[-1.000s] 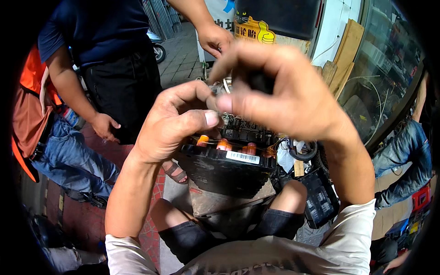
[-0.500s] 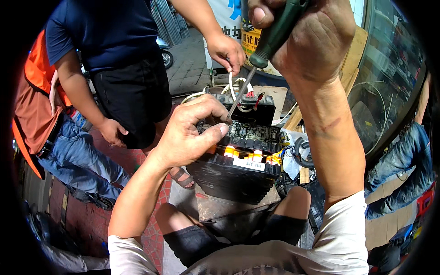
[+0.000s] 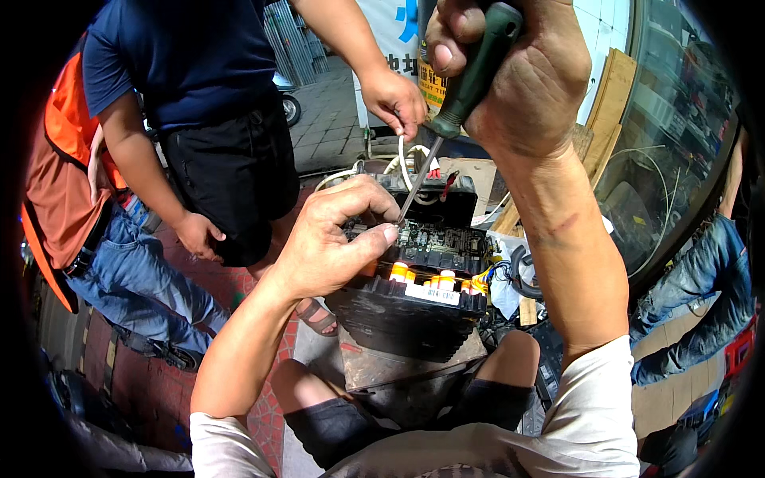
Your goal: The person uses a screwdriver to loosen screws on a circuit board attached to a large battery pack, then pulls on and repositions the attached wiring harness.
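My right hand (image 3: 532, 88) is wrapped round the dark green handle of a screwdriver (image 3: 470, 80), held high. Its metal shaft slants down to the left onto a circuit board (image 3: 442, 241). At the tip, the thumb and forefinger of my left hand (image 3: 339, 231) come together in a pinch; what is between them is hidden. The board sits at the top of a black battery case (image 3: 398, 319). Orange cylindrical cells (image 3: 446, 280), a barcode label (image 3: 433, 293) and yellow wires (image 3: 481, 279) show along its near edge.
Across from me, a person's hand (image 3: 394, 99) holds a white cable (image 3: 404, 155) above the case. The case rests on a worn board (image 3: 358, 370) between my knees. Planks (image 3: 613, 103) lean beside a glass front at right. Another person in an orange vest (image 3: 64, 127) stands left.
My right hand and the screwdriver have shifted slightly left, with the handle a little lower and the shaft steeper. My left hand stays pinched at the tip.
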The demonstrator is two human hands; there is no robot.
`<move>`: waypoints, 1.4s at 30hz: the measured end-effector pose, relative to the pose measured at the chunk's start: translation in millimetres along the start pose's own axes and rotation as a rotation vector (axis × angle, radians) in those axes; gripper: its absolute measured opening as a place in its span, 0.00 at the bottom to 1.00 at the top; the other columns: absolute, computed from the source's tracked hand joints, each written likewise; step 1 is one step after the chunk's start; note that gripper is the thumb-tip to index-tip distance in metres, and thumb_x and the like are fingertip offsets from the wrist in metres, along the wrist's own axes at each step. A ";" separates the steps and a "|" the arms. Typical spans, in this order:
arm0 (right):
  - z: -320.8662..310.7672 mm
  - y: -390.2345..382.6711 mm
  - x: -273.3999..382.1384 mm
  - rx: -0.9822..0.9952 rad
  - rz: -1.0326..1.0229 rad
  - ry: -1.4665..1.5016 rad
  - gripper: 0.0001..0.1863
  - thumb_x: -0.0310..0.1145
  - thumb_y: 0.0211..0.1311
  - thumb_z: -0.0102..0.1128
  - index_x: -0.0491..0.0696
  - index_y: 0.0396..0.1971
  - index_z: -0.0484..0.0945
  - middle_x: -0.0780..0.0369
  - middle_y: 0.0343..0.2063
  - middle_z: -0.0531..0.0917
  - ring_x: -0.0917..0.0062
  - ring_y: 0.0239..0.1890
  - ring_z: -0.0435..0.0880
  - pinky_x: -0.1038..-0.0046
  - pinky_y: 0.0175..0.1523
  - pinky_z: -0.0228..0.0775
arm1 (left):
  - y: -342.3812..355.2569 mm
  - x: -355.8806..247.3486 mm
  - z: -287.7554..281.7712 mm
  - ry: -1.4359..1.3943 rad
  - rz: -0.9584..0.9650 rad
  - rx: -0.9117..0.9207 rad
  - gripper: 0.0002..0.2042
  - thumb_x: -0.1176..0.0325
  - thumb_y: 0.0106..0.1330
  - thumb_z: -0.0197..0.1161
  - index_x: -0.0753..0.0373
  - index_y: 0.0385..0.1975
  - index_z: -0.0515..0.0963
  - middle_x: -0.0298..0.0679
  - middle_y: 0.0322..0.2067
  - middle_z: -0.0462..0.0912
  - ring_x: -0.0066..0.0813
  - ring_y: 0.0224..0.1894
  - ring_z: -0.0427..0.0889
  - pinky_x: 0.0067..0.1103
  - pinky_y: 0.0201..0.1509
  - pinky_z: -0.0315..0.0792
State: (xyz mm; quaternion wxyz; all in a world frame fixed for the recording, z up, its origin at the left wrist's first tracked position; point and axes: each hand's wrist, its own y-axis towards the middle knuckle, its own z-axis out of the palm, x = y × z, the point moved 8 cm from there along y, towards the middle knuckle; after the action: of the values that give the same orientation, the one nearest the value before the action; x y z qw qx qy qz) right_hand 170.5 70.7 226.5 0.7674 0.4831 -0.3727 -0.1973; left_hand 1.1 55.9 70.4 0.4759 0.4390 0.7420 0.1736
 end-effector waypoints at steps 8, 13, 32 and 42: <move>4.1 -7.0 -1.1 0.007 -0.003 -0.062 0.18 0.42 0.80 0.61 0.40 0.40 0.82 0.63 0.22 0.80 0.79 0.18 0.77 0.80 0.25 0.71 | 2.2 -0.2 0.9 0.043 0.011 -0.001 0.09 0.70 0.63 0.70 0.68 0.38 0.83 0.43 0.36 0.84 0.38 0.41 0.85 0.31 0.50 0.77; 41.6 -16.4 13.7 0.421 -0.200 -0.640 0.10 0.29 0.72 0.60 0.37 0.44 0.79 0.56 0.28 0.82 0.70 0.28 0.82 0.71 0.37 0.74 | 6.6 9.8 -1.9 0.120 -0.005 0.028 0.07 0.73 0.62 0.68 0.69 0.35 0.80 0.42 0.36 0.82 0.33 0.40 0.80 0.28 0.49 0.74; -13.5 -29.8 -50.8 0.532 0.008 -1.240 0.11 0.30 0.59 0.64 0.42 0.39 0.85 0.46 0.31 0.89 0.50 0.38 0.91 0.53 0.48 0.83 | 31.6 63.6 27.4 0.419 -0.260 0.253 0.08 0.71 0.63 0.72 0.71 0.33 0.85 0.50 0.25 0.86 0.40 0.28 0.86 0.33 0.38 0.79; -15.9 -25.6 -59.1 0.621 0.071 -1.258 0.13 0.33 0.63 0.67 0.44 0.44 0.87 0.48 0.36 0.90 0.51 0.44 0.91 0.55 0.52 0.83 | 28.7 71.9 29.6 0.381 -0.317 0.275 0.05 0.73 0.65 0.71 0.70 0.32 0.84 0.46 0.23 0.84 0.32 0.27 0.84 0.32 0.39 0.78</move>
State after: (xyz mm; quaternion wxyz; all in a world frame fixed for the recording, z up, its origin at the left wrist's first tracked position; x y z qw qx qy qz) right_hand 146.0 107.6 177.2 0.2385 0.4616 -0.8005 -0.2988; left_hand 28.9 125.8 35.5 0.2850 0.3373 0.8942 0.0742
